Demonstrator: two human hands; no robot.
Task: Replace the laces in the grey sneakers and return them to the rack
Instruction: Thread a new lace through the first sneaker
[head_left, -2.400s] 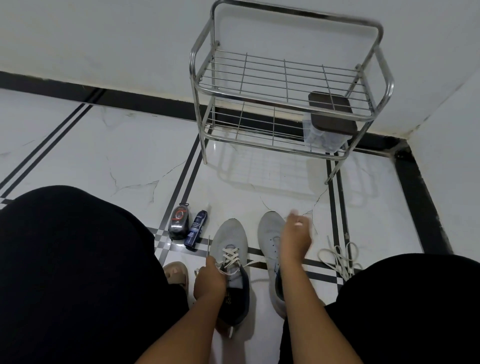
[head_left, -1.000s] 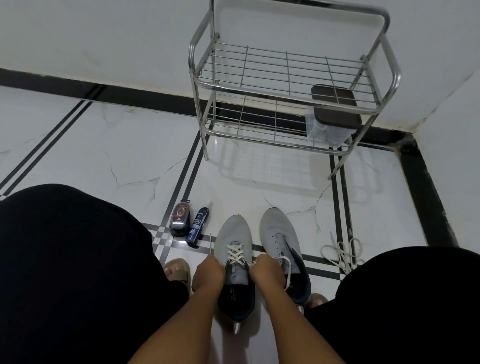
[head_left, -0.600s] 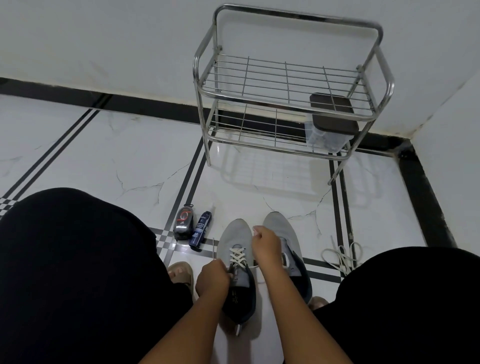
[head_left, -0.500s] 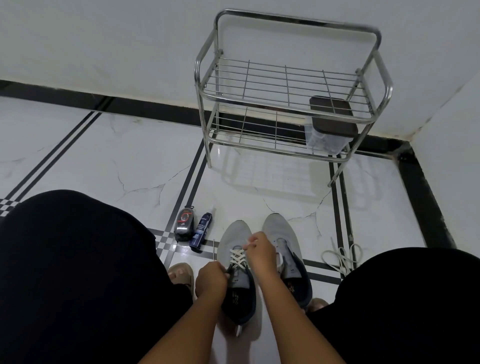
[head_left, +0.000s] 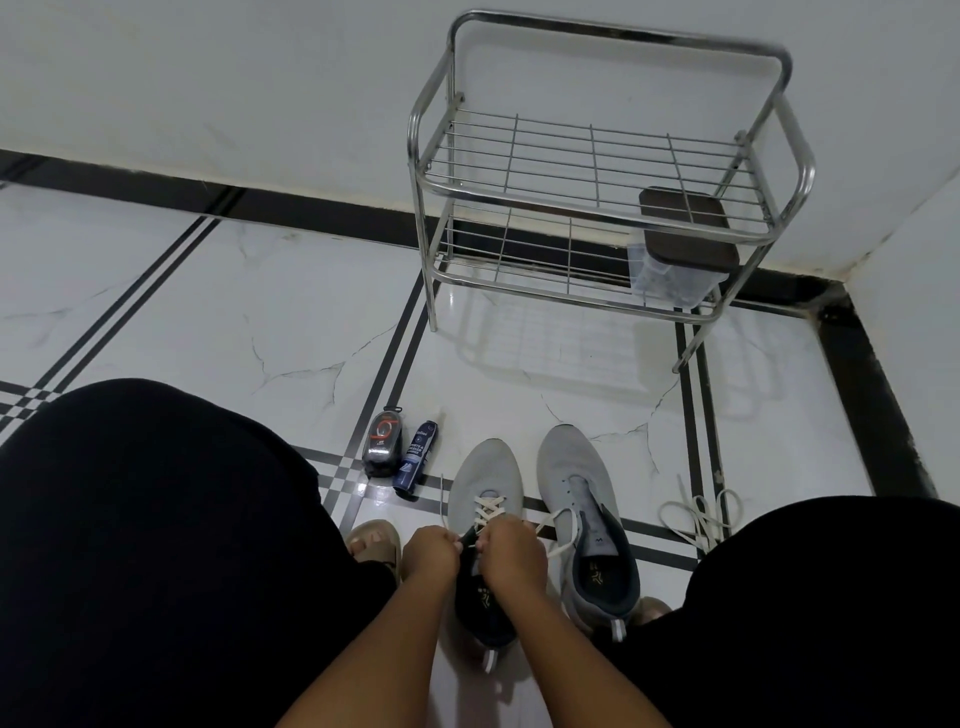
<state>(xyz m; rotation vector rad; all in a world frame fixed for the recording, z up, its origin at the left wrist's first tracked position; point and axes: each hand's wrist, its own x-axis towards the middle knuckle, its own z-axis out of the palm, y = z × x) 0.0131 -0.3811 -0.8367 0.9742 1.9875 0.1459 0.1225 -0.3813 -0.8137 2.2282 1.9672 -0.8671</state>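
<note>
A white marble-look floor (head_left: 291, 306) with black inlay lines runs to a white wall, where a chrome wire rack (head_left: 602, 171) stands at the far right. On the rack's lower shelf, at its right end, sits a clear container with a dark lid (head_left: 685, 239).

Near the person's black-clad knees, two grey sneakers lie side by side on the floor, toes pointing away. The left sneaker (head_left: 485, 478) has a white lace (head_left: 488, 506) crossed through its far eyelets; the right sneaker (head_left: 576, 478) shows bare eyelets. Both hands meet over the left sneaker's tongue. The left hand (head_left: 431, 551) has its fingers curled, pinching at the dark tongue edge or the lace there; which one cannot be told. The right hand (head_left: 511, 548) is curled too, pinching the lace, whose loose end loops off to the right across the other shoe.

A separate tangle of white laces (head_left: 698, 514) lies on the floor to the right. Left of the sneakers lie a dark polish bottle (head_left: 382, 441) and a blue spray can (head_left: 415, 457), just beside each other.
</note>
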